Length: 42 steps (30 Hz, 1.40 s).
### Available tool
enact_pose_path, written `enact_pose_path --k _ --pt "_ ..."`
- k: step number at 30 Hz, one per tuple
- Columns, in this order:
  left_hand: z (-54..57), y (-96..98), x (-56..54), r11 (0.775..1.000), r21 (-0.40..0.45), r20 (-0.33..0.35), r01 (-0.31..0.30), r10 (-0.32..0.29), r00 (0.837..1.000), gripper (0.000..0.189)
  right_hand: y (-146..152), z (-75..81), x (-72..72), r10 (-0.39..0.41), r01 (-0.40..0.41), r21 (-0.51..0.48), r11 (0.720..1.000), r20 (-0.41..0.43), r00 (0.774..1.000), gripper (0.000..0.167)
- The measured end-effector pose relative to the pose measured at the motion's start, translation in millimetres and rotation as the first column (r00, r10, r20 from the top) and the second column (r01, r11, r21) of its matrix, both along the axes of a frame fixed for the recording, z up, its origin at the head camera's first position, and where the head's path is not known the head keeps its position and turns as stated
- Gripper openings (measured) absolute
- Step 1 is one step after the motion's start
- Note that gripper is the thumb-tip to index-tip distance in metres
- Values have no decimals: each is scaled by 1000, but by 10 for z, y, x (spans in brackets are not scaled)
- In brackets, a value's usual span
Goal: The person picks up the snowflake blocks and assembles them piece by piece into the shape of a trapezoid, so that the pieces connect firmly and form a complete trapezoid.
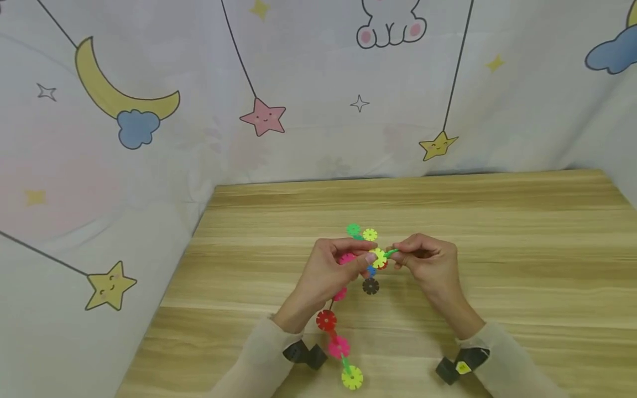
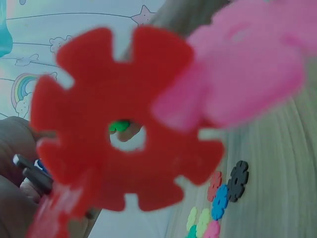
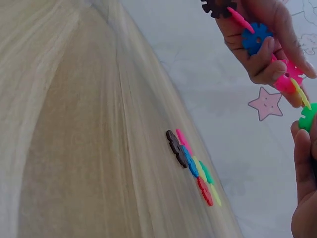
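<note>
My left hand (image 1: pixel 318 273) grips a chain of notched plastic discs near its upper end. A yellow disc (image 1: pixel 378 257) sticks out at its fingertips. Between the thumb and fingers of my right hand (image 1: pixel 437 266) is a green disc (image 3: pixel 308 119), seen edge-on from the head and meeting the yellow one; how deep the slots sit cannot be told. From the left hand the chain hangs toward me, with a red disc (image 1: pixel 326 320), a pink disc (image 1: pixel 339 347) and a yellow end disc (image 1: pixel 352 377). A red disc (image 2: pixel 124 94) fills the left wrist view.
On the wooden table (image 1: pixel 522 249) behind the hands lie loose discs: a green one (image 1: pixel 353 229), a yellow one (image 1: pixel 370 235), a black one (image 1: pixel 370 286), and a blue one (image 2: pixel 219 202), among others. A printed cloth (image 1: pixel 318 149) hangs beyond the table's far edge.
</note>
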<state>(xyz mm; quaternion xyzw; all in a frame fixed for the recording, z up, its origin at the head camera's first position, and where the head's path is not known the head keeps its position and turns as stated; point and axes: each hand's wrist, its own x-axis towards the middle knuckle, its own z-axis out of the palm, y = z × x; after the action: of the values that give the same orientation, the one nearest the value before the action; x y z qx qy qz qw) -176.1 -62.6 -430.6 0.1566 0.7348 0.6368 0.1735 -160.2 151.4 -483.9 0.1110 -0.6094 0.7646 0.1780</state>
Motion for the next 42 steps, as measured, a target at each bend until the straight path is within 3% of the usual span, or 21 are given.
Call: enact_pose_path --k 9,16,19,24,33,37,42 --pt "-28 4 9 1000 27 21 -5 4 1000 22 -96 -41 71 -83 86 57 995 -60 995 19" --pt "-58 1 33 1000 -8 24 -30 30 999 23 -187 -96 107 -134 143 101 985 -90 987 20" --pt "-71 -4 23 1000 -21 18 -22 23 1000 24 -171 -95 107 -128 133 104 986 -53 990 17" --pt "-73 -25 -14 998 -58 11 7 -7 1000 25 -105 -53 107 -104 97 213 972 22 994 7" --pt "-85 -23 -55 988 -152 20 34 -31 999 31 -119 -64 73 -45 43 318 947 -2 999 15" --pt "-103 -39 -86 987 -152 31 45 -41 999 34 -88 -103 49 -7 8 344 939 -4 1000 14" --pt "-116 -65 -126 987 -157 40 16 -10 999 33 9 -168 -13 6 -37 380 924 80 997 16"
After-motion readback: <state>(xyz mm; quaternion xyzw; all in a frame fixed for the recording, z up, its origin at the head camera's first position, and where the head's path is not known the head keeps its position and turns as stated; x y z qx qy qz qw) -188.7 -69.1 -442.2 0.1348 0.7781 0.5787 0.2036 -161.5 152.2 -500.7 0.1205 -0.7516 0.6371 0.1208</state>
